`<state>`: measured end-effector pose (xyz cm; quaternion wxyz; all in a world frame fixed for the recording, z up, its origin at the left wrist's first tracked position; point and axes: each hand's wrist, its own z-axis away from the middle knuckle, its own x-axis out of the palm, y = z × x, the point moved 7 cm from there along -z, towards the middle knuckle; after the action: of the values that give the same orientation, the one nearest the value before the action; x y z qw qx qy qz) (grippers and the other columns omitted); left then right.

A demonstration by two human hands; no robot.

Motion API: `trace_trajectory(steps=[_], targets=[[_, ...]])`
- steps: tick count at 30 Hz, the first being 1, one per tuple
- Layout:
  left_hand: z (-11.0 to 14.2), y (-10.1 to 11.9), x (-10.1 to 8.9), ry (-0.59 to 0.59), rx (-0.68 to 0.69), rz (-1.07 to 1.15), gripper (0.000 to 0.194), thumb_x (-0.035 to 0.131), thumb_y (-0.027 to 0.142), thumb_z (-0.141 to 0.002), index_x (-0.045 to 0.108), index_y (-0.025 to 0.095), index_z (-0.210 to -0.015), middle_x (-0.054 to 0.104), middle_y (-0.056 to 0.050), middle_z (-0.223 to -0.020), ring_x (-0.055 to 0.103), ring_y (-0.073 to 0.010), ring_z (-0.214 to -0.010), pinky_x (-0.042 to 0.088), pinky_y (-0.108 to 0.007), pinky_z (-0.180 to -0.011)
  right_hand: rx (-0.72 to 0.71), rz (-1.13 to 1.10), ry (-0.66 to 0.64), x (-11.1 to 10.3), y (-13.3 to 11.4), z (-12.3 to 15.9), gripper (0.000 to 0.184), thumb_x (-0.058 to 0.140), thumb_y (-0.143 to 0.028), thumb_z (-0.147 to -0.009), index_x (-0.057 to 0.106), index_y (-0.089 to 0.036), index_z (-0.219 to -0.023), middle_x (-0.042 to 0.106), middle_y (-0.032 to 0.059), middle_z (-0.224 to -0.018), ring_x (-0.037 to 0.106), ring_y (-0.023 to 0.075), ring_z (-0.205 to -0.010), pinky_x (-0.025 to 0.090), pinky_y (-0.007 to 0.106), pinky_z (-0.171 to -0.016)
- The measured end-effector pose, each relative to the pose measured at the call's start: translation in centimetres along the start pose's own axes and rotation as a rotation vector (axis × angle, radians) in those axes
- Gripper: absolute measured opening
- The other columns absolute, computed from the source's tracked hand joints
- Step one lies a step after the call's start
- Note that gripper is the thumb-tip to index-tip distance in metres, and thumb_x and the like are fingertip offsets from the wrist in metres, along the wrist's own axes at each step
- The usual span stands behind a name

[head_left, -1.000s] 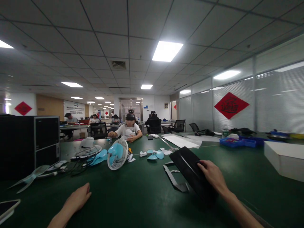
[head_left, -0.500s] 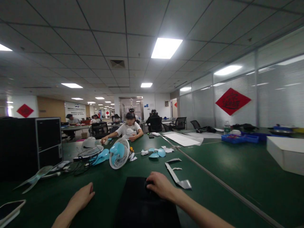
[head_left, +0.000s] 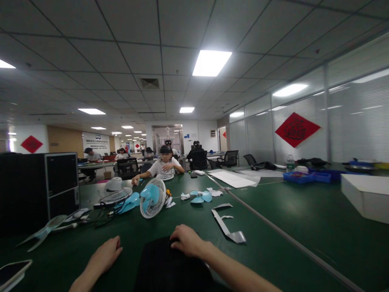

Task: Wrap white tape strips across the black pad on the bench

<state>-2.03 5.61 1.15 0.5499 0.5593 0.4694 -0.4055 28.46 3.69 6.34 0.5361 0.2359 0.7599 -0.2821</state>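
A flat black panel is in front of me at the bottom centre, its lower end cut off by the frame. My right hand grips its upper edge, fingers curled over the rim. My left hand rests at the green table's near left, closed, with nothing visible in it and apart from the panel. Bent strips of silvery sheet lie to the right of the panel.
A black computer tower stands at the left, with a phone nearer me. Fan parts, including a white fan guard and blue blades, lie ahead. Across the table sits a co-worker. Blue trays and a white box are at the right.
My right hand has swung the black panel from the right to the centre, lowered it and drawn it slightly closer. My left hand has hardly moved. The co-worker has shifted a hand.
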Motion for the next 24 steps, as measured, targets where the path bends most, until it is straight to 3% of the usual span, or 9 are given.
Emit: trace_trajectory(steps=[6, 11, 17, 21, 24], targets=[[1.1, 4.3, -0.8, 0.026, 0.134, 0.142, 0.031, 0.042, 0.039, -0.082, 0.060, 0.016, -0.092, 0.063, -0.007, -0.095, 0.059, -0.0206, -0.087, 0.042, -0.029, -0.075, 0.047, -0.012, 0.020, 0.1, -0.2, -0.1, 0.029, 0.058, -0.034, -0.082, 0.069, -0.021, -0.105, 0.067, 0.0064, -0.099, 0.059, 0.0208, -0.094, 0.043, 0.026, -0.080], [2.3, 8.2, -0.2, -0.053, 0.300, 0.327, 0.050, 0.052, 0.056, -0.076, 0.062, 0.017, -0.105, 0.061, -0.007, -0.105, 0.057, -0.0217, -0.094, 0.043, -0.030, -0.082, 0.100, -0.032, 0.134, -2.1, 0.6, 1.5, 0.032, 0.062, -0.036, -0.078, 0.065, -0.022, -0.107, 0.064, 0.0054, -0.102, 0.059, 0.0203, -0.095, 0.043, 0.027, -0.082], [3.8, 10.4, 0.0, -0.128, 0.343, 0.393, 0.073, 0.066, 0.060, -0.063, 0.056, 0.018, -0.122, 0.053, -0.011, -0.125, 0.048, -0.0280, -0.114, 0.039, -0.036, -0.096, 0.418, 0.144, 0.230, -5.9, 6.8, 7.1, 0.033, 0.059, -0.030, -0.079, 0.061, -0.018, -0.109, 0.059, 0.0109, -0.111, 0.054, 0.0255, -0.106, 0.042, 0.034, -0.089], [4.2, 10.8, 0.0, -0.142, 0.328, 0.386, 0.081, 0.067, 0.062, -0.061, 0.053, 0.019, -0.128, 0.048, -0.012, -0.132, 0.041, -0.0321, -0.123, 0.033, -0.041, -0.103, 0.684, 0.246, 0.141, -6.7, 11.8, 10.9, 0.043, 0.066, -0.029, -0.071, 0.060, -0.015, -0.110, 0.058, 0.0140, -0.116, 0.052, 0.0297, -0.110, 0.044, 0.038, -0.088], [4.3, 11.0, 0.1, -0.156, 0.340, 0.375, 0.085, 0.068, 0.062, -0.059, 0.051, 0.018, -0.130, 0.047, -0.012, -0.133, 0.040, -0.0330, -0.123, 0.033, -0.042, -0.104, 0.744, 0.251, 0.088, -6.8, 13.6, 12.2, 0.036, 0.067, -0.027, -0.069, 0.064, -0.016, -0.103, 0.062, 0.0137, -0.111, 0.057, 0.0293, -0.104, 0.046, 0.037, -0.083]])
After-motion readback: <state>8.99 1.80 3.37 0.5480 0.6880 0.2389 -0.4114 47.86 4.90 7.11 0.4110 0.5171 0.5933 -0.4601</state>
